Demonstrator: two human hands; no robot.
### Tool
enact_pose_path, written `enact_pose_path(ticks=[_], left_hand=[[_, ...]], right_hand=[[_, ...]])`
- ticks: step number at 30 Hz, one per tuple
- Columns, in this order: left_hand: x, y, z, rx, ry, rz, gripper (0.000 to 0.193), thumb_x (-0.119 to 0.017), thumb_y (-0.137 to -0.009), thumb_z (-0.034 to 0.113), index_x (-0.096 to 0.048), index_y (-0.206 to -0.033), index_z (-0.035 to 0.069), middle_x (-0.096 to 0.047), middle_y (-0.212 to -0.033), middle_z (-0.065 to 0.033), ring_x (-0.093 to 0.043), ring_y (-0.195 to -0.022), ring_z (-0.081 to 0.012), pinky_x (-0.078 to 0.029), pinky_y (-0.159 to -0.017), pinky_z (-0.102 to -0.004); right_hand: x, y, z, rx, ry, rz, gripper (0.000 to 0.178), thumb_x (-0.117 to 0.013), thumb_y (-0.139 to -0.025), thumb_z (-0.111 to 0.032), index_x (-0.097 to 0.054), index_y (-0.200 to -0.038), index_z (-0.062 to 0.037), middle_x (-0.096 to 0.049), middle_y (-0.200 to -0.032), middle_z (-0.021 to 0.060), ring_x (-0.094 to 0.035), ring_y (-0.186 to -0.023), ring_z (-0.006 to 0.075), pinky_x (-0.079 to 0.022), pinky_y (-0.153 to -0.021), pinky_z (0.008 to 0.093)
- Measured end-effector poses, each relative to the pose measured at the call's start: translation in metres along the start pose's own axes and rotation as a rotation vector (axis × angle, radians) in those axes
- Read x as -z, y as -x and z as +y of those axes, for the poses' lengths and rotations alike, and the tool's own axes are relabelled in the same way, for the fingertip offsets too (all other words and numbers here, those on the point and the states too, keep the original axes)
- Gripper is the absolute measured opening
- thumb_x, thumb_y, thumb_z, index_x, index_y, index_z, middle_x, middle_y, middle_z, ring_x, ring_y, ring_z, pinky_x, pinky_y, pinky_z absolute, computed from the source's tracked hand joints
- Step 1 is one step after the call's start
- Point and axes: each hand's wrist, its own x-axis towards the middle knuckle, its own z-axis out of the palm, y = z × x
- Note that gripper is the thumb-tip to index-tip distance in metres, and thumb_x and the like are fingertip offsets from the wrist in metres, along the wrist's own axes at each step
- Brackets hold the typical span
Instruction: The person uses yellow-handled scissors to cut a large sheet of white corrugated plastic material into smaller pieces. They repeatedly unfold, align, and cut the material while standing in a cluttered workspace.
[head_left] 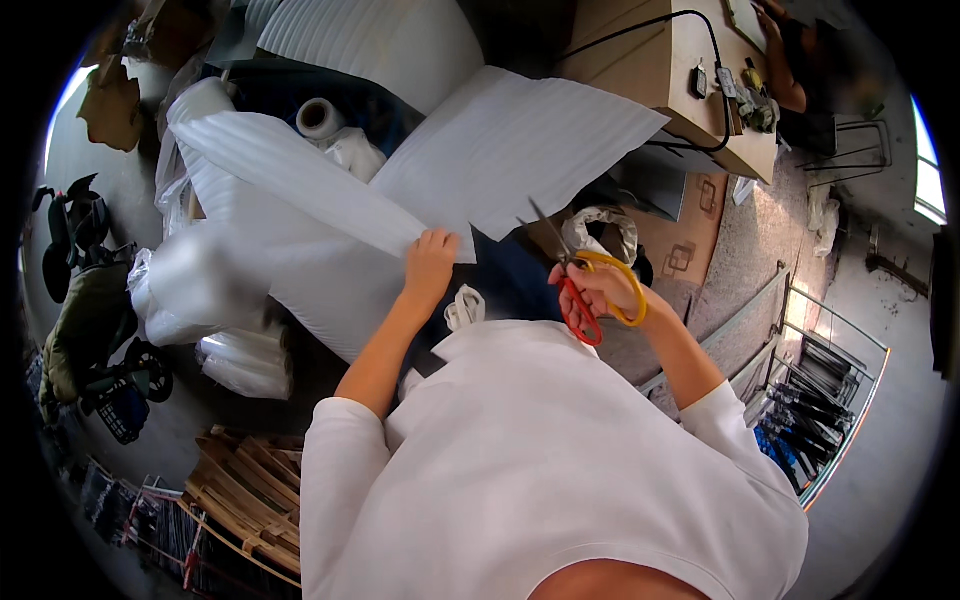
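My left hand (431, 268) grips the near end of a long white foam sheet strip (300, 180), its fingers bent over the edge. The strip runs away to the far left, across more foam sheeting. In my right hand (597, 288) is a pair of scissors (622, 282) with one yellow and one red handle loop. Their blades are spread and point away to the left, apart from the foam. Just beyond, a wide foam sheet (500, 140) slopes up toward the wooden table, with its near corner close to my left hand.
A wooden table (630, 50) with a black cable and small tools stands far right; a person (800, 60) is beside it. Foam rolls (205, 280) lie at left. Wooden slats (245, 490) are near left. A metal rack (820, 400) holds dark parts at right.
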Motion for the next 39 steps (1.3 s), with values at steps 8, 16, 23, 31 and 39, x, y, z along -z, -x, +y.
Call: enact_pose_path(ticks=[8, 16, 23, 31, 39], left_hand=[[-0.022, 0.008, 0.003, 0.053, -0.017, 0.004, 0.011, -0.051, -0.063, 0.008, -0.053, -0.073, 0.006, -0.046, -0.072, -0.0037, -0.048, -0.072, -0.0193, -0.041, -0.058, -0.0295], [-0.028, 0.011, 0.006, 0.057, 0.004, 0.018, 0.012, -0.052, -0.062, 0.009, -0.054, -0.073, 0.006, -0.046, -0.071, -0.0037, -0.048, -0.072, -0.0190, -0.041, -0.058, -0.0288], [-0.023, 0.017, 0.007, 0.081, 0.014, -0.001, 0.013, -0.053, -0.061, 0.010, -0.055, -0.074, 0.006, -0.045, -0.071, -0.0036, -0.048, -0.072, -0.0187, -0.041, -0.058, -0.0284], [-0.019, 0.024, 0.011, 0.162, 0.063, -0.140, 0.021, -0.052, -0.065, 0.004, -0.059, -0.085, 0.006, -0.047, -0.079, -0.0034, -0.047, -0.076, -0.0202, -0.042, -0.062, -0.0311], [-0.011, 0.025, 0.012, 0.200, 0.053, -0.169, 0.025, -0.052, -0.063, 0.002, -0.059, -0.087, 0.006, -0.047, -0.080, -0.0035, -0.047, -0.076, -0.0212, -0.042, -0.062, -0.0321]], right_hand=[[-0.015, -0.111, 0.046, -0.398, 0.318, 0.003, 0.051, -0.042, -0.080, -0.050, -0.040, -0.101, -0.0027, -0.049, -0.066, 0.0112, -0.052, -0.046, 0.0161, -0.046, -0.041, 0.0283], [-0.022, -0.178, 0.059, -0.408, 0.219, 0.120, 0.060, -0.042, -0.074, -0.060, -0.043, -0.099, -0.0048, -0.048, -0.064, 0.0119, -0.051, -0.048, 0.0191, -0.046, -0.043, 0.0311], [-0.040, -0.186, 0.042, -0.385, 0.202, 0.199, 0.067, -0.041, -0.071, -0.065, -0.044, -0.094, -0.0023, -0.046, -0.064, 0.0126, -0.047, -0.045, 0.0169, -0.043, -0.039, 0.0303], [-0.037, -0.201, 0.058, -0.267, 0.093, 0.110, 0.062, -0.036, -0.076, -0.061, -0.043, -0.086, -0.0004, -0.041, -0.048, 0.0104, -0.043, -0.034, 0.0190, -0.033, -0.031, 0.0289], [-0.036, -0.222, 0.068, -0.253, 0.006, 0.093, 0.057, -0.036, -0.078, -0.058, -0.044, -0.079, -0.0015, -0.040, -0.047, 0.0102, -0.041, -0.032, 0.0178, -0.031, -0.030, 0.0282]])
